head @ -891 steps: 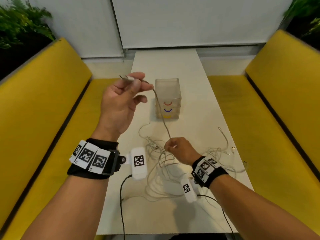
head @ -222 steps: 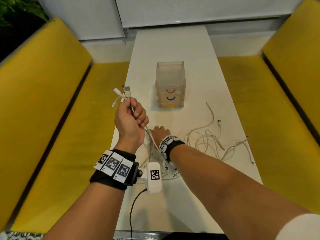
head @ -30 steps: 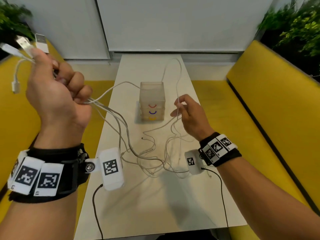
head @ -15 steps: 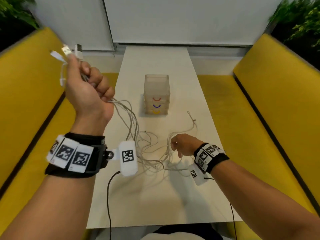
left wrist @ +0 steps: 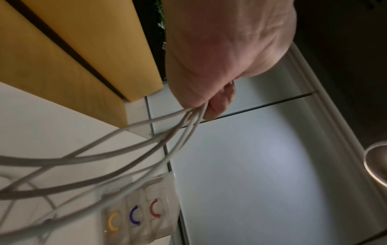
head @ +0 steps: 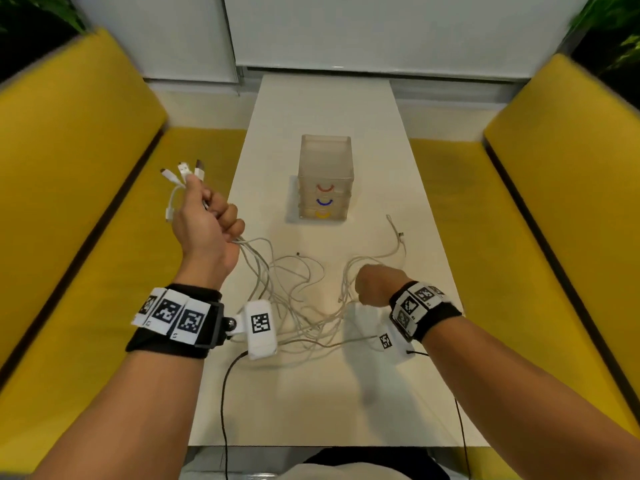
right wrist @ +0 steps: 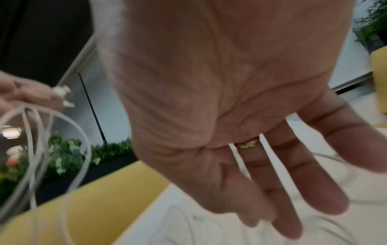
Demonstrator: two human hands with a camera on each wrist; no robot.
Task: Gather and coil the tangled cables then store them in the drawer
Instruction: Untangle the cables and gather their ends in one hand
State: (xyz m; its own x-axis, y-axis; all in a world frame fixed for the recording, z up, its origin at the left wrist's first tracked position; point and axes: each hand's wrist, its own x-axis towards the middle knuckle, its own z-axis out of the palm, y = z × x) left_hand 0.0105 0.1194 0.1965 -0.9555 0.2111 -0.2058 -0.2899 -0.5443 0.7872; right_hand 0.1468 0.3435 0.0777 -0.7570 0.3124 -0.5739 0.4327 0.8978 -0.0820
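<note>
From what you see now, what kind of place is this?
Probably a booth nook in an office or café: a narrow white table between two yellow padded benches, with plants behind them and a small drawer box on top.

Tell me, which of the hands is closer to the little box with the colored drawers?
The left. The left hand grips cable ends up beside the table edge, left of the drawer box. The right hand, fingers open, is over the loose cables, farther toward the person.

text: none readable | wrist bands [head: 172, 315]: coded square markers only; no words
</note>
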